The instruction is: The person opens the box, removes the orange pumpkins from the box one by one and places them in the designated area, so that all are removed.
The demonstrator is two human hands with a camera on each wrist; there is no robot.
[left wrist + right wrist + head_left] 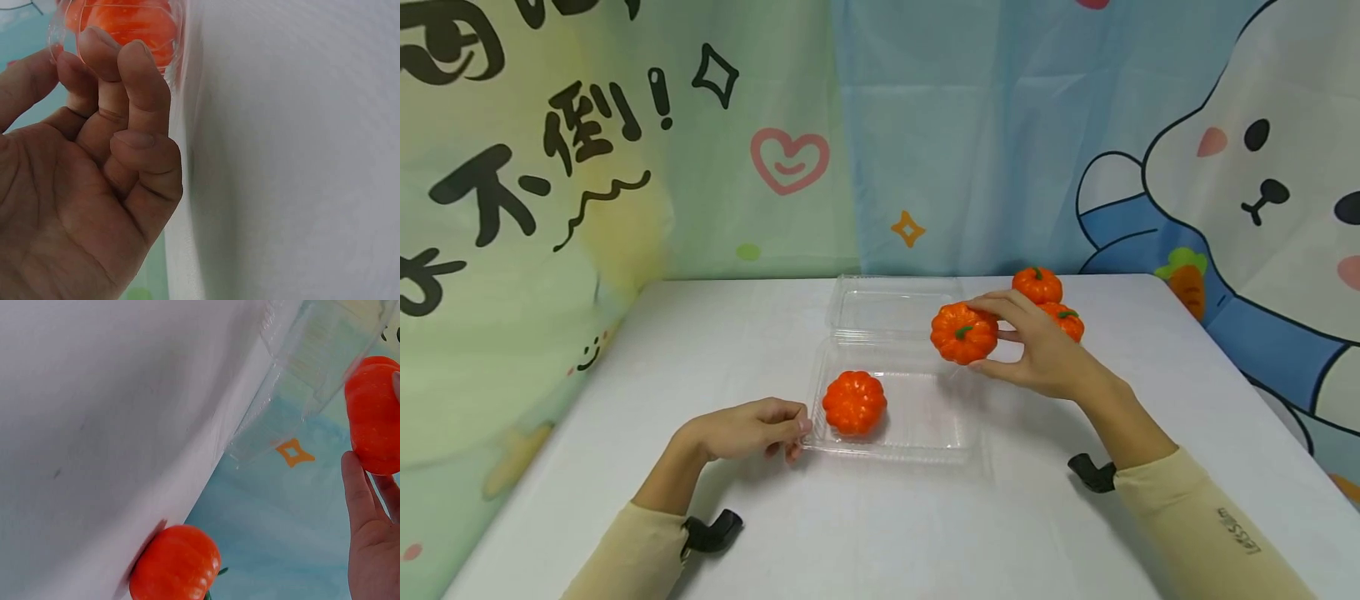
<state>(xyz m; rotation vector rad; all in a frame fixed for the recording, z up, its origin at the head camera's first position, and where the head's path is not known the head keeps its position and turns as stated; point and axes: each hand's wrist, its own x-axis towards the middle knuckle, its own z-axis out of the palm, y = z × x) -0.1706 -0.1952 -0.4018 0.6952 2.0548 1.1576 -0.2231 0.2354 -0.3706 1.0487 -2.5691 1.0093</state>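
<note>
My right hand (1047, 352) holds a small orange toy pumpkin (951, 335) with a green stem, thumb below and fingers above, over the right side of a clear plastic clamshell box (925, 417). The right wrist view also shows this held pumpkin (372, 419) at its right edge. Inside the box's front tray, toward the left, sits another pumpkin (854, 403). At the tray's front left corner, my left hand (747, 430) pinches the rim between thumb and fingers. Up close, the left wrist view has its curled fingers (145, 81) at the plastic wall.
Two more pumpkins, one farther back (1037, 283) and one nearer (1067, 320), stand on the white table (700, 517) beyond my right hand. The box's lid (895, 304) lies folded open toward the back. A printed cloth backdrop (925, 125) hangs behind the table.
</note>
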